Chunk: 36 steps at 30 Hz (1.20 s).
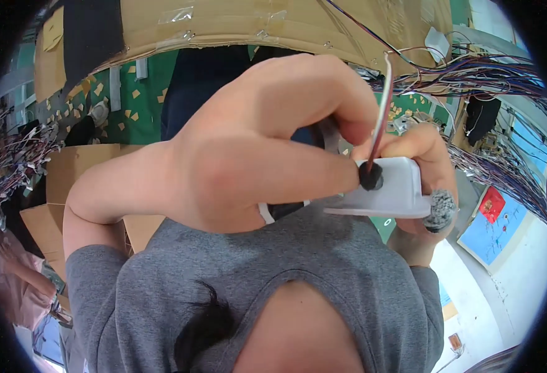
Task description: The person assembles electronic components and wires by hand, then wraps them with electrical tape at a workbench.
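Observation:
My right hand grips a small white plastic case with a flat flange along its lower edge. A grey fuzzy cover sits on one of its digits. From a black round piece at the case's face, a thin red and white wire rises, its far end bent. My left hand reaches across from the left, fingers curled, its thumb tip against the black piece. Its remaining fingers are mostly hidden behind the hand. Beneath the left hand shows a white and dark edge that I cannot make out.
A cardboard-covered surface with clear tape spans the far side. Bundles of thin wires hang at the right, more wires at the left. Cardboard boxes stand at the left. Small tan scraps litter the green floor.

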Motion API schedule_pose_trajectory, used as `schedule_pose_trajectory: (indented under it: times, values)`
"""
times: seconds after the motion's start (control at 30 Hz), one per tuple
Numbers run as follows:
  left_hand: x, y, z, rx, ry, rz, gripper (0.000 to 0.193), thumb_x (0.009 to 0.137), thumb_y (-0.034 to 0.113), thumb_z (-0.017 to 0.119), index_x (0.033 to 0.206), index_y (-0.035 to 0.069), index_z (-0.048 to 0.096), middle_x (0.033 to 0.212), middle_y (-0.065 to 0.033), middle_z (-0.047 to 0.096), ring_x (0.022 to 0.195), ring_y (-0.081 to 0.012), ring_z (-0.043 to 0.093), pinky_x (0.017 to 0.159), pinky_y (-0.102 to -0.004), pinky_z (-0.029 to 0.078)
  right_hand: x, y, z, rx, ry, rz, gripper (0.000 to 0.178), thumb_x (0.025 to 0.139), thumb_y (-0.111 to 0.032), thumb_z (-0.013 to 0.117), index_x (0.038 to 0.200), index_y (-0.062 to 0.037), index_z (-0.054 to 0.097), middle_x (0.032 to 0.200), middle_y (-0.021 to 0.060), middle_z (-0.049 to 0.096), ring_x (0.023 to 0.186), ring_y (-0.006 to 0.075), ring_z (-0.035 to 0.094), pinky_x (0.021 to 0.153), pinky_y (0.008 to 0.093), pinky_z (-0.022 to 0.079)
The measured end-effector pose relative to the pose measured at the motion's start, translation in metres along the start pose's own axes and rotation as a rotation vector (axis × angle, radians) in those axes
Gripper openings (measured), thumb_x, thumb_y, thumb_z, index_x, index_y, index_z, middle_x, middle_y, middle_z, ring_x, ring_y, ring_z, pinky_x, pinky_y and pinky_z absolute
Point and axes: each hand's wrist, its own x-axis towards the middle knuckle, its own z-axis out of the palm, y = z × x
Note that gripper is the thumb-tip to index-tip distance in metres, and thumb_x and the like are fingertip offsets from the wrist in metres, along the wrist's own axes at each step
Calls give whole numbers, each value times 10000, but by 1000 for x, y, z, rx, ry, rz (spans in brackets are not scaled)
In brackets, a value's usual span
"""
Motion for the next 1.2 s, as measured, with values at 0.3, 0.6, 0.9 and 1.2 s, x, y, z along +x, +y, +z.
schedule_pose_trajectory:
  times: [0.3,0.6,0.9,1.2]
  values:
    - [2,9,-7,-164,-36,-437,115,693,28,674,788,3,614,964,-131,487,876,-231,516,746,-308,421,5,12,-4,-705,-102,-567,461,709,-190,733,1068,-123,452,1108,227,461,933,266,523,795,356,442]
    - [16,16,4,-370,175,-843,154,712,52,685,826,-13,603,927,-49,463,857,-123,471,751,-219,371,29,14,-16,-1325,-57,-1104,609,625,-91,761,1140,-167,444,1100,207,440,906,283,514,726,341,457]
    - [11,9,0,-16,10,-579,199,744,122,666,875,0,579,1040,-95,436,951,-162,451,810,-256,369,35,7,-21,-940,-169,-745,565,648,-44,738,1144,22,474,1142,182,502,1039,250,518,883,329,415]
    - [25,17,-6,-327,-90,-875,401,665,177,768,940,43,509,965,-50,464,880,-132,458,793,-222,348,33,12,-27,-785,-167,-780,535,631,-77,771,1088,18,510,1141,192,513,1024,259,533,874,345,420]
